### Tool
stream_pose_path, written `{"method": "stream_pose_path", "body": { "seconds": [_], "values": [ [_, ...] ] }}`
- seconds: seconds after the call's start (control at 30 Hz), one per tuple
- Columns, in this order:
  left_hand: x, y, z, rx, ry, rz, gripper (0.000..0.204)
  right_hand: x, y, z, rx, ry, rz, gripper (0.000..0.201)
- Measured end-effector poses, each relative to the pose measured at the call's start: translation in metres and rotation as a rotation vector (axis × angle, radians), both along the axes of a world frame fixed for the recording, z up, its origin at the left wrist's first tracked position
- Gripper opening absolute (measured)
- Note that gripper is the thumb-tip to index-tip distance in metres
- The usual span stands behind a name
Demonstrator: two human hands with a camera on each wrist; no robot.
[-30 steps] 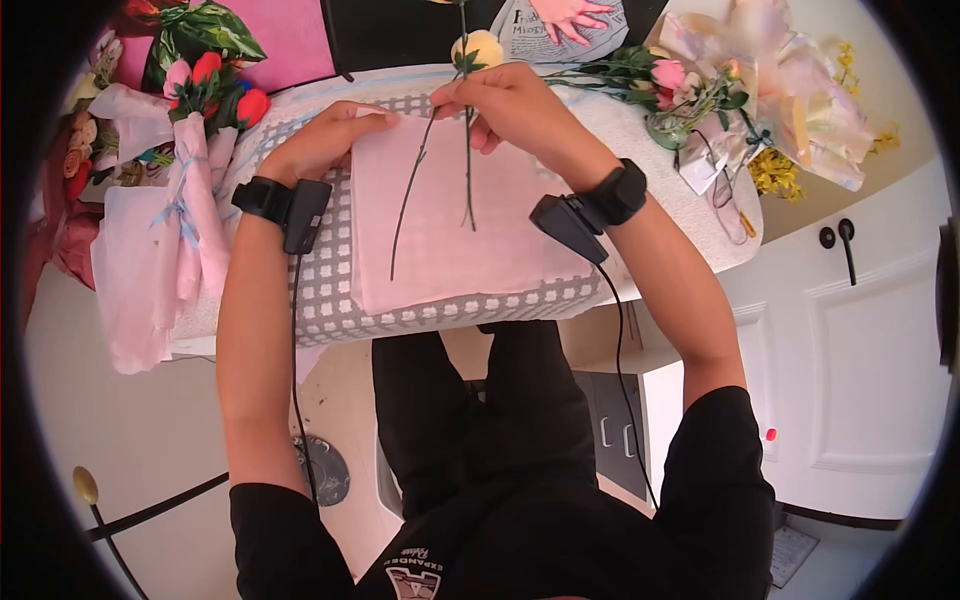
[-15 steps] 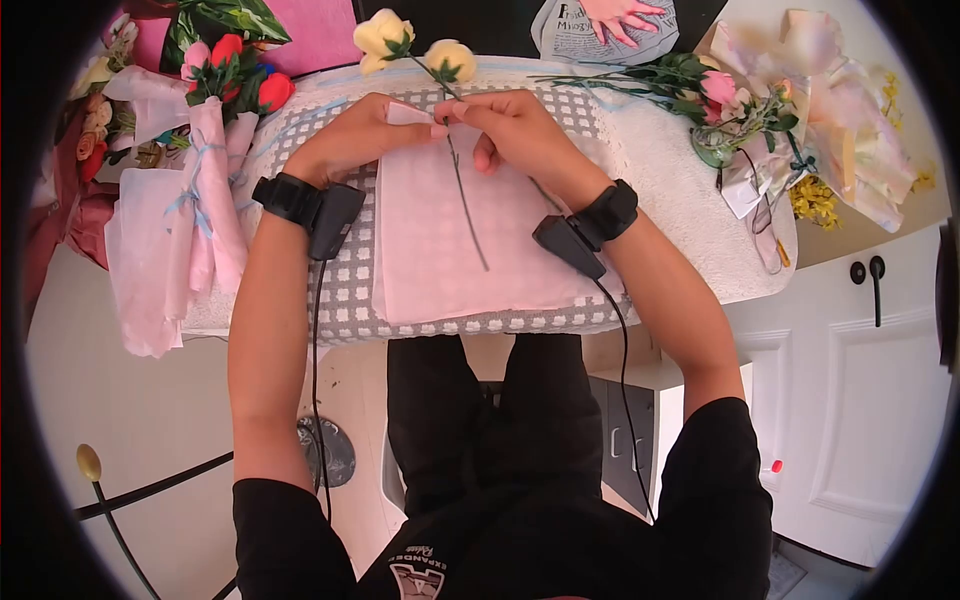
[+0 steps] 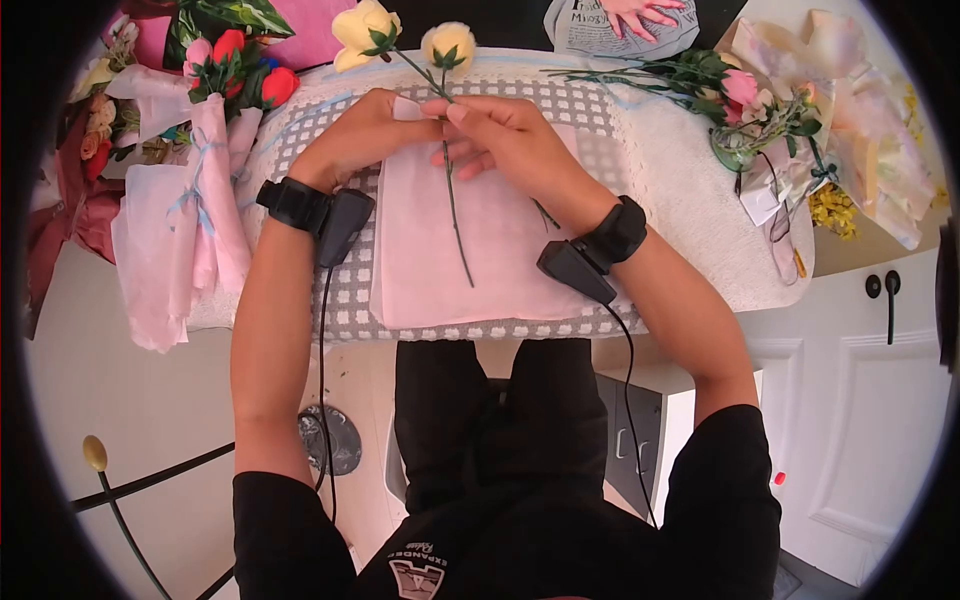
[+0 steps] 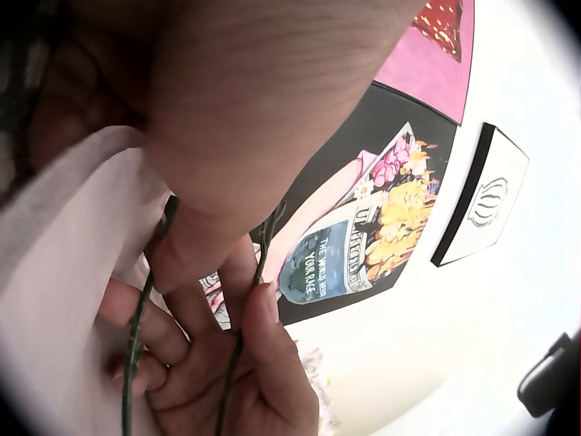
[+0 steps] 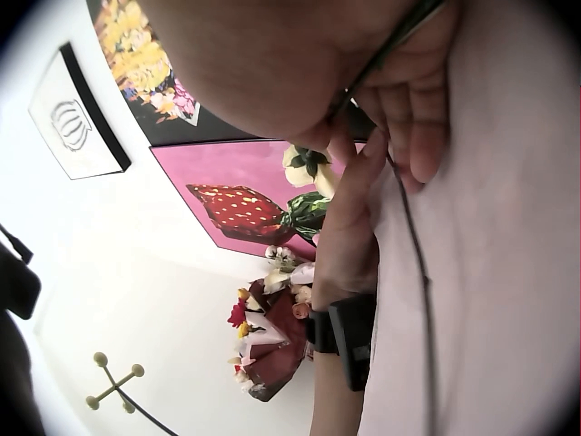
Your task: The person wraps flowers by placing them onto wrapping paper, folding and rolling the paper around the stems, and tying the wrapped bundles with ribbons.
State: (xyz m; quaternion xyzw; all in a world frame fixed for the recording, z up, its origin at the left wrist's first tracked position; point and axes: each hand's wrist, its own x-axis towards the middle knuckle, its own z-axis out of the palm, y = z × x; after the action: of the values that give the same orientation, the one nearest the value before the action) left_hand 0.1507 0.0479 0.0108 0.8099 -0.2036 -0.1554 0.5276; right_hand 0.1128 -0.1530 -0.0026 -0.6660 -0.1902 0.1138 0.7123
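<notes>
Two artificial roses, a left yellow rose (image 3: 366,32) and a right yellow rose (image 3: 448,46), point away from me, their green stems crossing between my hands. My left hand (image 3: 365,138) pinches a stem at the crossing, thumb reaching rightward. My right hand (image 3: 508,142) grips a stem between thumb and index finger, its other fingers loosely bent. One stem (image 3: 457,225) runs down over the pink wrapping paper (image 3: 440,280); the other passes behind my right hand and its end shows near the wrist. In the left wrist view both stems (image 4: 136,350) appear, one under each thumb.
Pink-wrapped bundles with red flowers (image 3: 205,190) lie on the left. On the right are loose pink flowers (image 3: 738,88), a glass vase (image 3: 735,150) and a pale wrapped bouquet (image 3: 850,110). A grey checked cloth (image 3: 350,300) lies beneath the paper. Wrist cables hang down.
The left hand has come in from the paper's edge to the stems beside the right hand. The roses, first hanging separately, now lean left with their stems crossed.
</notes>
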Motion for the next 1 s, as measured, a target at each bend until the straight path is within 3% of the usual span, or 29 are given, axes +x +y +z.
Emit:
{"method": "stream_pose_path", "body": {
  "seconds": [0.13, 0.3, 0.43, 0.57, 0.7, 0.8, 1.0],
  "values": [
    [0.003, -0.001, 0.001, -0.010, 0.108, 0.071, 0.018, 0.001, -0.001, 0.003, -0.007, -0.017, -0.096, 0.032],
    [0.002, 0.001, -0.003, -0.002, 0.166, 0.116, 0.017, 0.002, -0.012, 0.007, 0.074, -0.180, -0.390, 0.028],
    [0.007, 0.000, -0.003, -0.004, 0.119, 0.148, 0.017, 0.006, -0.014, 0.010, 0.090, -0.134, -0.404, 0.026],
    [0.000, -0.001, 0.000, -0.017, 0.158, 0.125, 0.019, 0.003, -0.015, 0.004, -0.109, -0.059, -0.329, 0.026],
    [0.008, 0.001, -0.005, 0.002, 0.120, 0.103, 0.020, 0.003, -0.013, 0.002, -0.309, -0.109, -0.204, 0.040],
    [0.003, 0.001, -0.008, -0.016, 0.131, 0.118, 0.019, -0.001, -0.014, 0.005, -0.392, -0.149, -0.197, 0.034],
    [0.006, -0.001, -0.002, 0.043, 0.077, 0.104, 0.017, 0.002, -0.012, -0.002, -0.369, -0.162, -0.222, 0.045]
  ]
}}
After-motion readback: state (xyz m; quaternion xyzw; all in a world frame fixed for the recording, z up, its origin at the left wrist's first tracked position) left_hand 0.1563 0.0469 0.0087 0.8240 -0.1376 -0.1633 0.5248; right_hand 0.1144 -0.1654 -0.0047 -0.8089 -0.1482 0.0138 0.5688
